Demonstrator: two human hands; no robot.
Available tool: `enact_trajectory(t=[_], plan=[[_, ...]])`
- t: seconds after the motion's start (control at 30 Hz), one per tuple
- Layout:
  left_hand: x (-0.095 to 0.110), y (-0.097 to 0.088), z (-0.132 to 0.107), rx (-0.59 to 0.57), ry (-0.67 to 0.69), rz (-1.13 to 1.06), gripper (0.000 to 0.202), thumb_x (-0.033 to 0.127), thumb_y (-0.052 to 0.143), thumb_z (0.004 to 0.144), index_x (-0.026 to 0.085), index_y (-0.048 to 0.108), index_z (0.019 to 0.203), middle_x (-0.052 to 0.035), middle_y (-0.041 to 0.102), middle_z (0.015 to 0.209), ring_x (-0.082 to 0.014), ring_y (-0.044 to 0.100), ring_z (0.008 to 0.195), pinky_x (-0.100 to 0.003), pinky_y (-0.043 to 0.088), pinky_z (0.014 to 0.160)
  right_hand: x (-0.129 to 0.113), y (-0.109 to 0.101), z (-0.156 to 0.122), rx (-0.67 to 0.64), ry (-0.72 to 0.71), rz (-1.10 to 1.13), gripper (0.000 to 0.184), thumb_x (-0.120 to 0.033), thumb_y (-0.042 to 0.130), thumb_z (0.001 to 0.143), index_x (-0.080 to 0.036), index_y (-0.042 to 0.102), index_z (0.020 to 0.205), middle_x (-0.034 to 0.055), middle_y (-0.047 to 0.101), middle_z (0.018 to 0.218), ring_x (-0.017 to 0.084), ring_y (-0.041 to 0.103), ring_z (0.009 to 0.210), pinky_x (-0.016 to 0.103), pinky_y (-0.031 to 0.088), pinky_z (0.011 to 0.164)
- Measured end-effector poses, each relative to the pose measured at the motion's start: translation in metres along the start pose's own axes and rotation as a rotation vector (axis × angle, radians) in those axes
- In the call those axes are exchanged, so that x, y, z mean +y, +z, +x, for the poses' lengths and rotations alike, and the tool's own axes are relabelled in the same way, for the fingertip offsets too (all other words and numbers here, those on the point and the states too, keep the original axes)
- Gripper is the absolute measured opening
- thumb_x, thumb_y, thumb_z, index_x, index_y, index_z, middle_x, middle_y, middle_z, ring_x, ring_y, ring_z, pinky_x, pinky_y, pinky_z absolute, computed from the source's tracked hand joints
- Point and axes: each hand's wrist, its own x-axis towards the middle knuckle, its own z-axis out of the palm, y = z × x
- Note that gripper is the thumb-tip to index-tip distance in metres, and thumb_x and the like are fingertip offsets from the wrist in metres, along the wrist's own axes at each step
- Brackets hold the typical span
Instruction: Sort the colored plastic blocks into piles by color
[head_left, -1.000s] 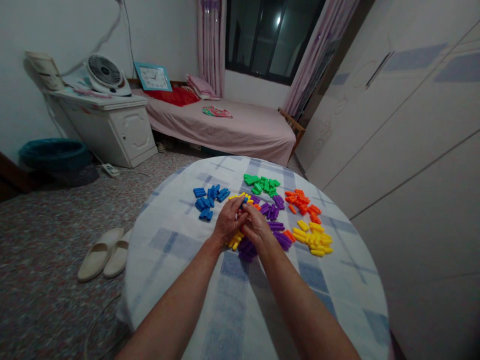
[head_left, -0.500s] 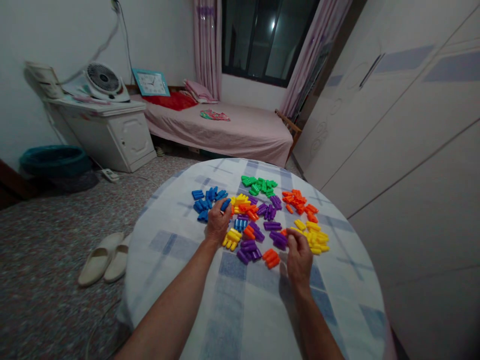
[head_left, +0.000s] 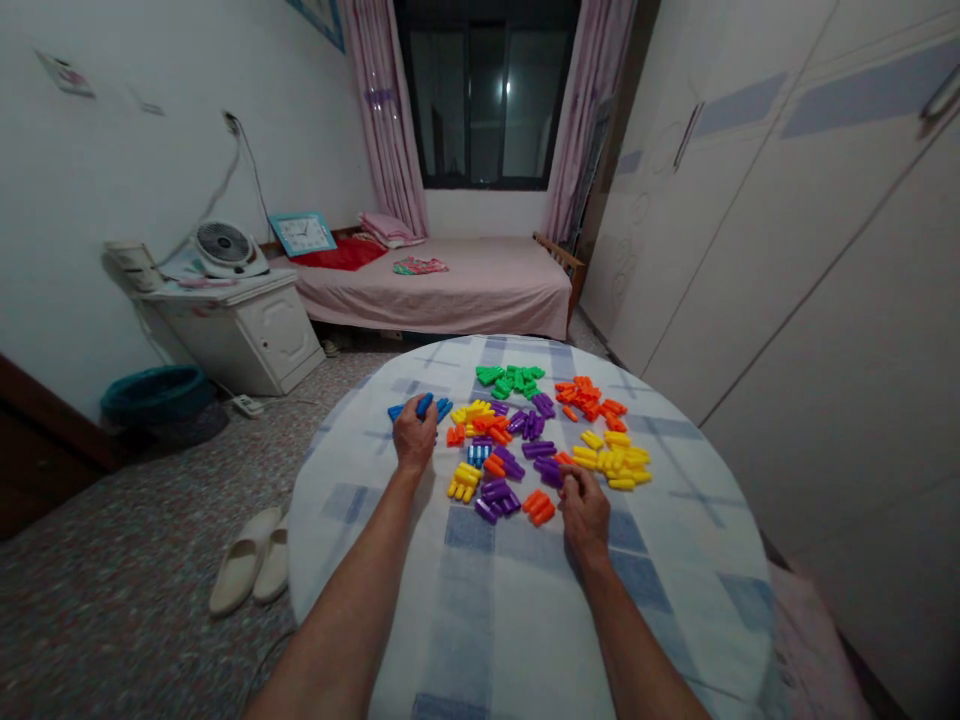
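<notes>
Small plastic pegs lie in colour groups on a round table [head_left: 525,600] with a blue-checked cloth. My left hand [head_left: 415,440] rests on the blue pegs [head_left: 426,406] at the left, fingers curled over them. My right hand [head_left: 581,500] is closed in a pinch beside a few orange pegs [head_left: 540,505], just below the purple pegs [head_left: 544,460]. Green pegs [head_left: 510,377] lie at the far side, more orange pegs [head_left: 589,397] at the far right, yellow pegs [head_left: 619,460] to the right. A mixed heap [head_left: 484,460] sits in the middle.
A bed [head_left: 465,280] with a pink cover stands under the window. A white cabinet [head_left: 240,330] with a fan [head_left: 223,245] is at the left, a teal bin [head_left: 157,393] beside it. Pale slippers [head_left: 251,560] lie on the floor left of the table. White wardrobes [head_left: 787,250] line the right.
My hands were together over the middle heap and have moved apart: the left to the blue pegs, the right down to the right. The camera has tilted up.
</notes>
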Motion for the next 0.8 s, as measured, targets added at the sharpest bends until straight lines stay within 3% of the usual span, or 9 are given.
enact_trajectory(t=[0.1, 0.2, 0.4, 0.57, 0.67, 0.8], plan=[[-0.009, -0.012, 0.015, 0.049, -0.033, 0.128, 0.028, 0.028, 0.046, 0.085, 0.017, 0.061, 0.106, -0.0059, 0.067, 0.087, -0.02, 0.065, 0.08, -0.035, 0.052, 0.077, 0.003, 0.001, 0.001, -0.009, 0.006, 0.001, 0.033, -0.037, 0.042, 0.078, -0.018, 0.065, 0.091, 0.0048, 0.065, 0.081, 0.016, 0.056, 0.061, 0.028, 0.044, 0.058], [-0.024, -0.021, 0.021, 0.008, 0.001, 0.197, 0.027, 0.021, 0.05, 0.079, 0.017, 0.063, 0.102, -0.0091, 0.066, 0.102, -0.0222, 0.063, 0.096, -0.037, 0.049, 0.088, 0.007, 0.004, 0.003, -0.015, -0.047, -0.038, 0.032, -0.035, 0.041, 0.077, -0.018, 0.065, 0.089, 0.0057, 0.066, 0.083, 0.017, 0.057, 0.066, 0.029, 0.044, 0.063], [-0.047, -0.025, 0.002, -0.123, 0.104, 0.273, 0.03, 0.021, 0.055, 0.075, 0.014, 0.064, 0.103, -0.0124, 0.063, 0.109, -0.0249, 0.057, 0.108, -0.04, 0.046, 0.096, 0.01, 0.005, 0.003, -0.03, -0.087, -0.063, 0.034, -0.035, 0.039, 0.078, -0.017, 0.065, 0.09, 0.0064, 0.066, 0.085, 0.018, 0.058, 0.071, 0.03, 0.043, 0.066], [-0.043, -0.03, -0.014, -0.159, 0.202, 0.328, 0.035, 0.025, 0.052, 0.079, 0.015, 0.062, 0.112, -0.014, 0.055, 0.126, -0.0283, 0.048, 0.12, -0.045, 0.039, 0.103, 0.011, 0.005, 0.003, -0.038, -0.081, -0.059, 0.033, -0.035, 0.039, 0.078, -0.018, 0.065, 0.091, 0.0064, 0.066, 0.086, 0.019, 0.058, 0.071, 0.03, 0.044, 0.066], [-0.036, -0.029, -0.011, -0.266, 0.362, 0.417, 0.037, 0.025, 0.051, 0.081, 0.018, 0.061, 0.116, -0.0117, 0.051, 0.133, -0.0292, 0.041, 0.128, -0.046, 0.036, 0.105, 0.01, 0.005, 0.003, -0.04, -0.084, -0.051, 0.032, -0.035, 0.04, 0.077, -0.019, 0.065, 0.09, 0.0072, 0.067, 0.09, 0.019, 0.059, 0.074, 0.031, 0.044, 0.069], [-0.031, -0.013, 0.004, -0.419, 0.548, 0.501, 0.036, 0.026, 0.051, 0.083, 0.021, 0.061, 0.116, -0.0103, 0.051, 0.136, -0.0316, 0.036, 0.132, -0.05, 0.033, 0.105, 0.009, 0.004, 0.003, -0.039, -0.094, -0.043, 0.032, -0.035, 0.041, 0.077, -0.018, 0.065, 0.089, 0.0079, 0.067, 0.088, 0.021, 0.06, 0.076, 0.032, 0.045, 0.069]])
